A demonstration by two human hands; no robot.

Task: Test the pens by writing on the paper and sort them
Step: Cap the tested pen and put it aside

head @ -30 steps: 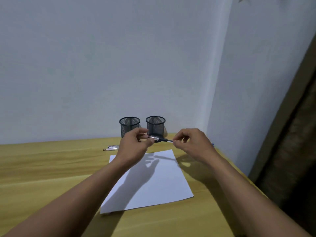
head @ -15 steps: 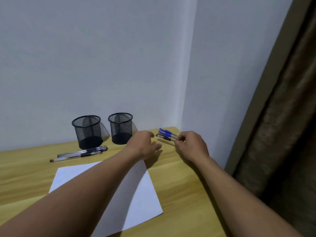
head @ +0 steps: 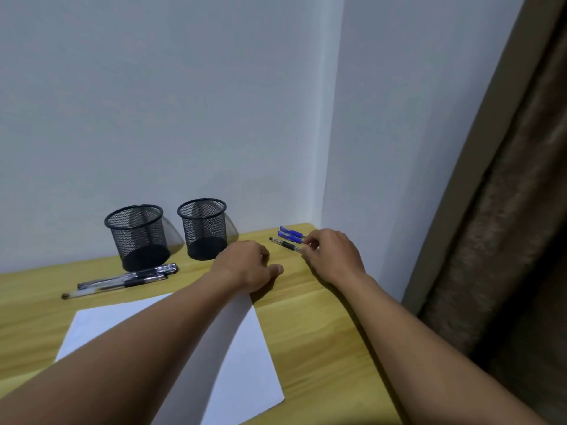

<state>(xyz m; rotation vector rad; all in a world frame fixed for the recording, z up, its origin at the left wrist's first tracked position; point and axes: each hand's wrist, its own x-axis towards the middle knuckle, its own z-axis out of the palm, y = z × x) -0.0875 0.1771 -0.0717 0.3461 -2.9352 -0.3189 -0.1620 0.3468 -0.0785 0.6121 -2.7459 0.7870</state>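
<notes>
Your right hand (head: 333,256) pinching clear black-grip pen (head: 285,244) at far right corner of wooden surface (head: 322,317), beside two blue-capped pens (head: 291,234), your left hand (head: 245,265) curled by white paper sheet (head: 245,363), contents not discernible

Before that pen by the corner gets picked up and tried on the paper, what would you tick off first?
1. Right hand on the black-grip pen: fingertips touch its end; firm pinch, cannot tell.
2. Left hand free to steady the sheet: fingers curled under, cannot tell.
3. Paper flat on the desk, blank where visible: ok.
4. Left mesh cup and right mesh cup upright, mouths open: ok.
5. Loose pens in front of the left mesh cup lie off the paper: ok.
</notes>
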